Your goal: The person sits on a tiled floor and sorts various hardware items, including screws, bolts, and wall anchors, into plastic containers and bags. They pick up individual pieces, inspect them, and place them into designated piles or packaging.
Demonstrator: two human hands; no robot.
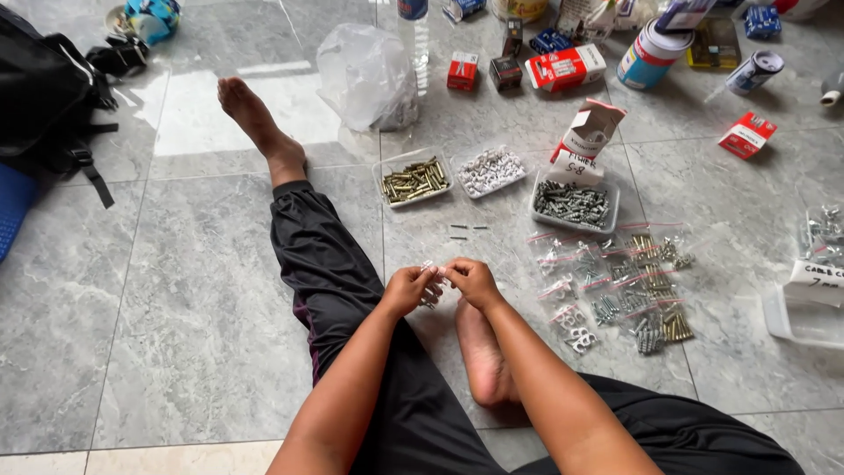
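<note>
Left hand: our left hand (407, 288) is closed in a pinch on one side of a small clear plastic bag (432, 283), just above our left knee.
Right hand: our right hand (472, 280) is also closed, fingertips pinching the top edge of the same bag, touching the left hand.
Thing in hand: the bag is small and seems to hold a few grey metal pieces; we cannot tell exactly which kind.
Handling: we judge it light but lumpy, the film thin, soft and a little slippery; the pieces inside will shift. It is best to hold it at the top seal strip with both fingertips, not at the belly.
Floor, middle: three open plastic trays stand on the grey tile floor (202, 290): one with brass anchors (413, 179), one with white clips (490, 170), one with grey wall plugs (572, 203).
Floor, right: filled small bags (615, 281) lie in a group near our right hand.
Floor, between: a few loose screws (466, 231) lie between the trays and our hands.
Far edge: small red boxes (462, 70) and a crumpled plastic bag (367, 77).
</note>
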